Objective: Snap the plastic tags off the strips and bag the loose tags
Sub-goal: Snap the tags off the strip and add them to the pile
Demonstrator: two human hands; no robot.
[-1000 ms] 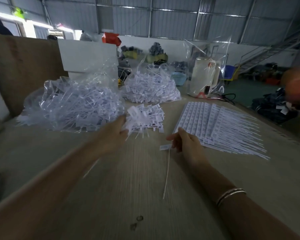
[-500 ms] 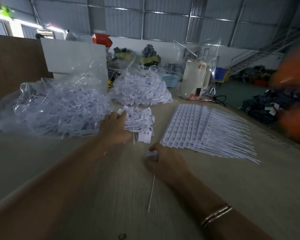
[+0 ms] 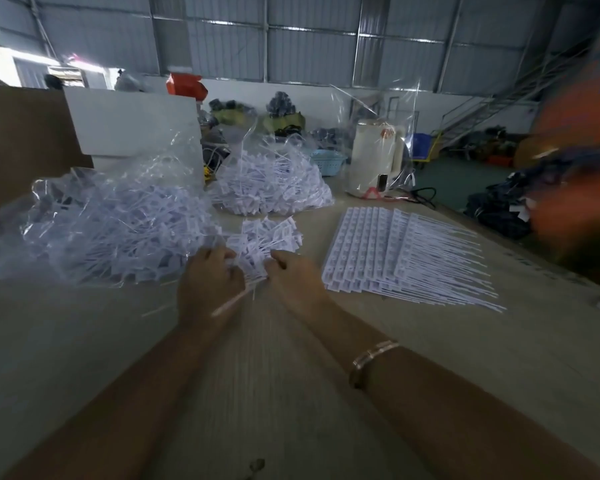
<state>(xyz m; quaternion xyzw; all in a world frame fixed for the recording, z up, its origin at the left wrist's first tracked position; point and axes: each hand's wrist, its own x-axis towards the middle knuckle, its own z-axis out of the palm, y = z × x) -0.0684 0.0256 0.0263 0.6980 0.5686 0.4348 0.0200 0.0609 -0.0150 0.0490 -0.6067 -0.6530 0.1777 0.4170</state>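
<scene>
Both hands meet at the near edge of a small pile of loose tags on the surface: the left hand has its fingers curled into a bunch of tags, one thin tail sticking out toward the person, and the right hand has its fingers bent into the same bunch, though blur hides the exact grip. Just right lie the unbroken strips, and to the left a clear bag full of tags.
</scene>
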